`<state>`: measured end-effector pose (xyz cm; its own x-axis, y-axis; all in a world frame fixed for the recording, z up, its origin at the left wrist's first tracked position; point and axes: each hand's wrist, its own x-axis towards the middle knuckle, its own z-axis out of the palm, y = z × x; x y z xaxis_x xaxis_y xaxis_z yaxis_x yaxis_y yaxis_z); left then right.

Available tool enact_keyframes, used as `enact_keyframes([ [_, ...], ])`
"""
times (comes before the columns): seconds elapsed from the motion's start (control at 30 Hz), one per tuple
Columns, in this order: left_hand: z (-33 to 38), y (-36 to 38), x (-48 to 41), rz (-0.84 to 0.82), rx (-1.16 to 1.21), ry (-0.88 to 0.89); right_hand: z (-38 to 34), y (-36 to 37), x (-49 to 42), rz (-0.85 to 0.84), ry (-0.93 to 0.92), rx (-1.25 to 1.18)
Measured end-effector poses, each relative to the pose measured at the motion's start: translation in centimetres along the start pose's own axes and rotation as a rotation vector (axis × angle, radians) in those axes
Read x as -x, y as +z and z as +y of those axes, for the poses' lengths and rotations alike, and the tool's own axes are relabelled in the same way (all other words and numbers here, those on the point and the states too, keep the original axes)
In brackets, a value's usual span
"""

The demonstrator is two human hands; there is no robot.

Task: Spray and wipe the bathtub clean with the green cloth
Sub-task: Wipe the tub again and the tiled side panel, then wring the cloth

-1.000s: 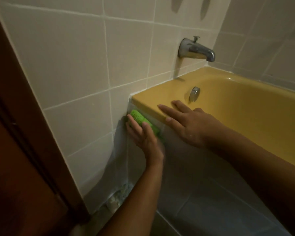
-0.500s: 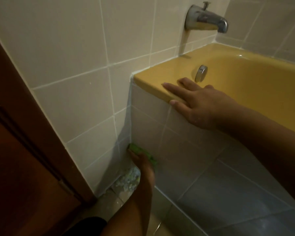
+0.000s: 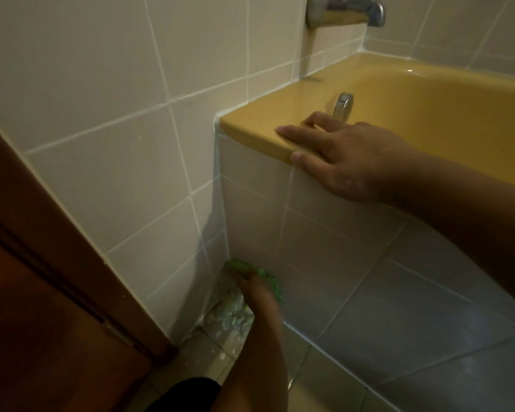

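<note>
Presently, the left arm reaches down; the left hand (image 3: 256, 292), blurred, presses the green cloth (image 3: 269, 281) against the tiled front panel (image 3: 309, 233) low at its left corner, finger curl indiscernible. The right hand (image 3: 336, 156) lies flat, fingers straight, on the yellow bathtub rim (image 3: 250, 126).

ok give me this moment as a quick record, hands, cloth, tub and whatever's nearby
left hand: low, presses green cloth on the tiled tub front near the wall; grip blurred
right hand: flat on bathtub rim, fingers straight
green cloth: just above the floor
bathtub: yellow, metal spout above its end
floor corner: whitish specks below the cloth
</note>
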<state>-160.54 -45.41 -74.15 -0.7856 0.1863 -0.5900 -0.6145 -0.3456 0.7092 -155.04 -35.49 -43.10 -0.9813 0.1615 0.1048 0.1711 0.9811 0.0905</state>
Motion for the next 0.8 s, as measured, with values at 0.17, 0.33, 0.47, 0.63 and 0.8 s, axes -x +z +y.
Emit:
enact_keyframes([
  [0.17,4.4,2.7,5.8,0.053,0.012,0.305,-0.3,-0.6,2.0,-0.015,0.054,0.005],
  [0.33,8.3,5.4,10.5,-0.022,-0.129,0.550,0.0,-0.7,4.4,-0.013,0.078,0.054],
  [0.47,10.9,7.6,12.7,-0.077,-0.226,0.683,0.5,-0.7,5.5,-0.020,0.079,0.059],
  [0.63,12.5,8.4,14.9,-0.167,-0.313,0.829,0.7,-0.8,5.5,0.009,0.065,0.031],
  [0.8,8.6,4.6,12.4,-0.178,-0.558,0.860,0.7,-0.8,5.4,0.011,0.037,0.075],
])
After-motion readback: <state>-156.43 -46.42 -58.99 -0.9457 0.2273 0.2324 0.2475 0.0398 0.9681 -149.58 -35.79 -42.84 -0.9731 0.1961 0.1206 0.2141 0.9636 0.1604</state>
